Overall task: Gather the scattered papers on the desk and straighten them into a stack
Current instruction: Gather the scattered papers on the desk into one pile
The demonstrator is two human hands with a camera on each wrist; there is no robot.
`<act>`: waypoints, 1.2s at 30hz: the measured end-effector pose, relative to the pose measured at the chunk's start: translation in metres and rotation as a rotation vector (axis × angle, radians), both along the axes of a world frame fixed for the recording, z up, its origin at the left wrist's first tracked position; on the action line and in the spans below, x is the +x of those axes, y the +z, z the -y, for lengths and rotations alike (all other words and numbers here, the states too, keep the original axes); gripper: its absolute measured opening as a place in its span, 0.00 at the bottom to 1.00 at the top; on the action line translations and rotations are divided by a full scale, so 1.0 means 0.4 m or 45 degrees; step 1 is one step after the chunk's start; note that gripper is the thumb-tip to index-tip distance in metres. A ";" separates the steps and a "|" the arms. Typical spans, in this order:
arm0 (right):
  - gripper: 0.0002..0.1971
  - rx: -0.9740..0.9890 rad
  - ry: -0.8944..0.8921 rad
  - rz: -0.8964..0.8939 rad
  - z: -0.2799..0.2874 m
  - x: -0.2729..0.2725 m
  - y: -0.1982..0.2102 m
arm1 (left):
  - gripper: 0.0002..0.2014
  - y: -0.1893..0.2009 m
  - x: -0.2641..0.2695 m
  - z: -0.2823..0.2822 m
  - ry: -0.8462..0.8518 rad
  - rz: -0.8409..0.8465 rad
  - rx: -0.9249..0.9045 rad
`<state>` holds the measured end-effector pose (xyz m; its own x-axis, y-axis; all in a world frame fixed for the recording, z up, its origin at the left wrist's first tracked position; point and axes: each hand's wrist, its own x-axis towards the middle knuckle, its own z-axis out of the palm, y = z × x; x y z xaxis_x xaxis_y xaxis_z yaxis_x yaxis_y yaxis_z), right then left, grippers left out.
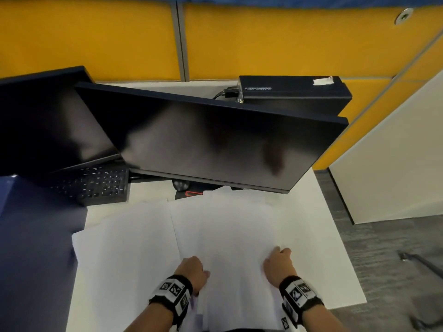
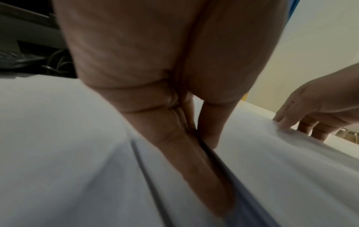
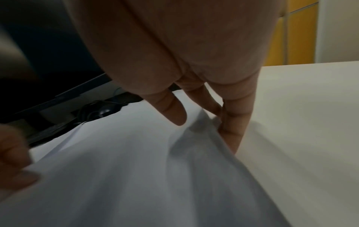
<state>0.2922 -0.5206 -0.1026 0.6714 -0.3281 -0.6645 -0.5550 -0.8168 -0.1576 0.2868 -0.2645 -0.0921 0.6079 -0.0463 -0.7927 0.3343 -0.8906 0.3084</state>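
Loose white sheets of paper (image 1: 215,226) lie fanned and overlapping on the white desk (image 1: 335,259), just in front of the wide black monitor (image 1: 215,140). The left hand (image 1: 193,269) and right hand (image 1: 278,262) rest on the sheets nearest the person. A black keyboard (image 1: 96,185) sits left of the monitor.

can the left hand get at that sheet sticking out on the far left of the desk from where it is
Probably yes. The left hand now grips the left edge of the middle bundle, and the left sheet lies flat right beside it with nothing on top. The keyboard sits farther back, out of the way.
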 end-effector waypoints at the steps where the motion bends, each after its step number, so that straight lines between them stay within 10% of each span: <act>1: 0.21 0.019 0.014 -0.022 -0.008 -0.003 -0.002 | 0.19 -0.005 -0.008 0.009 0.001 -0.007 -0.011; 19: 0.41 0.187 -0.182 0.267 -0.009 0.191 0.004 | 0.09 0.000 0.078 -0.062 0.567 0.452 -0.138; 24: 0.28 0.171 -0.185 0.209 0.048 0.113 -0.032 | 0.26 -0.029 0.022 -0.225 0.702 0.548 0.144; 36: 0.33 0.299 -0.166 0.224 -0.028 0.109 -0.038 | 0.19 -0.046 0.039 -0.161 0.744 0.454 -0.279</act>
